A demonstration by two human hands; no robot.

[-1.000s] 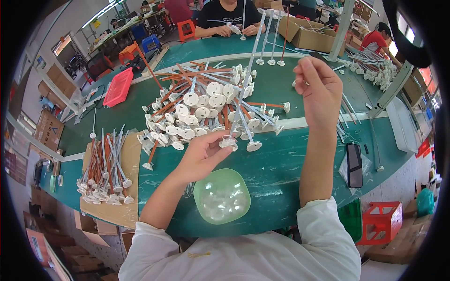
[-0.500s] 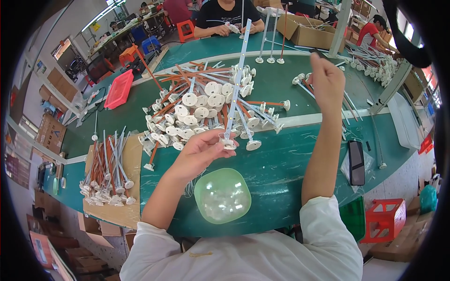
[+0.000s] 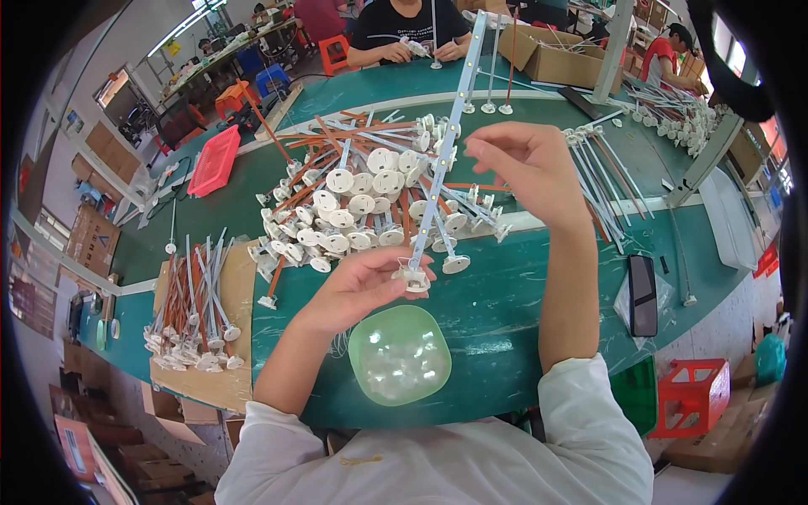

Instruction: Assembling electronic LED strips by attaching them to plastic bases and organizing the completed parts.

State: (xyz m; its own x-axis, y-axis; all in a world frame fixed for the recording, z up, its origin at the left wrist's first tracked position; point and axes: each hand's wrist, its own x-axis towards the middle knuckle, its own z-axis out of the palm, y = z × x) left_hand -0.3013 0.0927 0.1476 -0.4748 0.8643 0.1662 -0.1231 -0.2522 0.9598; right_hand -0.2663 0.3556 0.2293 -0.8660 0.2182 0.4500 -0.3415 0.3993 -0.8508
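Note:
My left hand grips the round white base of an LED strip, a long pale-blue bar dotted with small lights. The strip rises tilted, its top leaning away to the right. Right of the strip, my right hand is raised with nothing visible in it; its fingers are bent and the thumb stands apart. Below my left hand sits a light green bowl of clear small pieces I cannot make out. Beyond the hands lies a heap of similar strips with white round bases, some brown-backed.
On cardboard at the left lies another bundle of strips. At right are more strips, a phone and a metal post. A red basket stands at far left. Across the table a co-worker handles a strip.
My right hand has come down and left from beyond the table's middle, nearer the strip, its fingers loosening. The strip now leans further right, its base slightly lower. More strips at right are uncovered.

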